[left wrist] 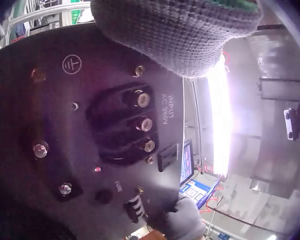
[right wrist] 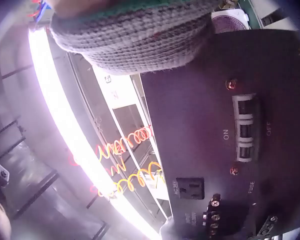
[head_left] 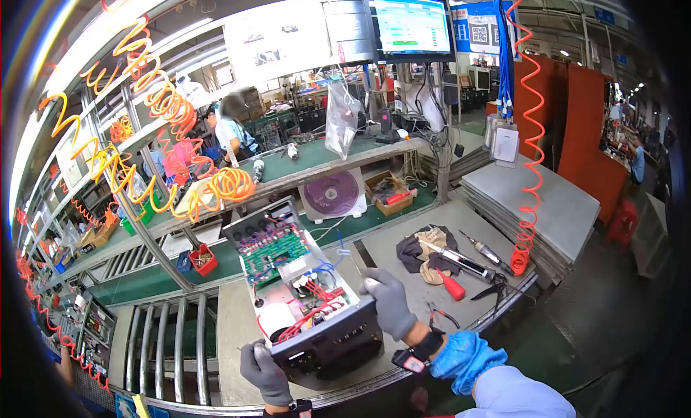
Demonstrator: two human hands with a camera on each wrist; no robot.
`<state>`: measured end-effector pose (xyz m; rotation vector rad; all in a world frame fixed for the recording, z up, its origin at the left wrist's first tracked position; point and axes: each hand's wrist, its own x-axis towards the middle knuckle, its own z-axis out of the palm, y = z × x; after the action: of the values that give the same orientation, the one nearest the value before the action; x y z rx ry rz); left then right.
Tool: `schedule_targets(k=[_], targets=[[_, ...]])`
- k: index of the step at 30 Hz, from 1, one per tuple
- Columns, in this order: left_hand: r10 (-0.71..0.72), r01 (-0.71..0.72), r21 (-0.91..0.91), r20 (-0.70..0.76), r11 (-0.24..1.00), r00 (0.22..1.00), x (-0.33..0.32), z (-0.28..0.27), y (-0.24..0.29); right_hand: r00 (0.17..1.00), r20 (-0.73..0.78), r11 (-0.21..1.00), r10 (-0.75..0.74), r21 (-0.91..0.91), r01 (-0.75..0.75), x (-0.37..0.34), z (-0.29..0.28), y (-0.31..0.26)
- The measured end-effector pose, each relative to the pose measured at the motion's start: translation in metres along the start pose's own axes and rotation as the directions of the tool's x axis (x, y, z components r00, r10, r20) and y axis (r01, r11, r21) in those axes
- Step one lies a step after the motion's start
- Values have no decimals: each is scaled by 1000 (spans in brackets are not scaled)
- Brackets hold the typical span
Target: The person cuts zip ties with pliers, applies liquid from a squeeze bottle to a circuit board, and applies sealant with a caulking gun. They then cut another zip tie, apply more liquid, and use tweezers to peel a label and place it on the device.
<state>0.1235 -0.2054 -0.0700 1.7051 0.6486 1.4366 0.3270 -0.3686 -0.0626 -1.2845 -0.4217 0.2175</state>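
Observation:
An electrical machine (head_left: 327, 353) with its cover off sits tilted on the bench, its dark end panel toward me. Inside it are a green circuit board (head_left: 277, 254), red wires and a white round part. My gloved left hand (head_left: 264, 371) grips the panel's left corner, and my gloved right hand (head_left: 391, 303) grips its upper right corner. The left wrist view shows the left glove (left wrist: 175, 35) over the panel edge, near terminal screws marked INPUT AC 380V. Close to the right glove (right wrist: 135, 40) in its wrist view is an ON/OFF breaker switch (right wrist: 245, 129).
On the right of the bench lie a cloth (head_left: 425, 252), a red-handled tool (head_left: 452, 286), pliers (head_left: 442, 317) and a power screwdriver (head_left: 486, 252). Metal rollers (head_left: 173, 353) run at left. A red bin (head_left: 204, 261) and coiled air hoses (head_left: 529, 166) are nearby.

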Motion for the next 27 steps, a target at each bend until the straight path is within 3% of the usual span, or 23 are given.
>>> schedule_targets(k=[5,6,7,9,15,19,20,23,25,27], targets=[[81,-82,106,7,991,997,7,-8,-8,990,-141,998,0,58,8,-15,16,8],[51,-50,85,0,995,999,10,-7,-12,985,-170,996,12,90,4,-13,20,10],[12,-12,64,-5,998,1000,10,-7,-17,980,-184,995,-71,54,82,-10,24,10],[126,-127,80,7,989,992,20,-6,-27,955,-198,975,-221,-48,216,-12,32,10],[279,-279,34,12,960,960,54,-3,-59,935,-266,970,-235,-122,209,5,55,22],[166,-166,-14,155,986,974,55,-15,-60,878,-311,927,-363,-212,308,4,44,18],[158,-160,-5,188,987,969,56,-17,-58,887,-335,946,-317,-47,320,-3,34,12],[168,-180,26,257,983,952,59,-21,-56,894,-380,959,-235,58,277,-35,-2,-18],[176,-206,83,281,975,944,56,-26,-57,942,-289,978,-170,69,197,-67,-15,-29],[259,-386,477,312,789,914,52,-30,-37,978,-187,992,-95,66,109,-96,-14,-31]])
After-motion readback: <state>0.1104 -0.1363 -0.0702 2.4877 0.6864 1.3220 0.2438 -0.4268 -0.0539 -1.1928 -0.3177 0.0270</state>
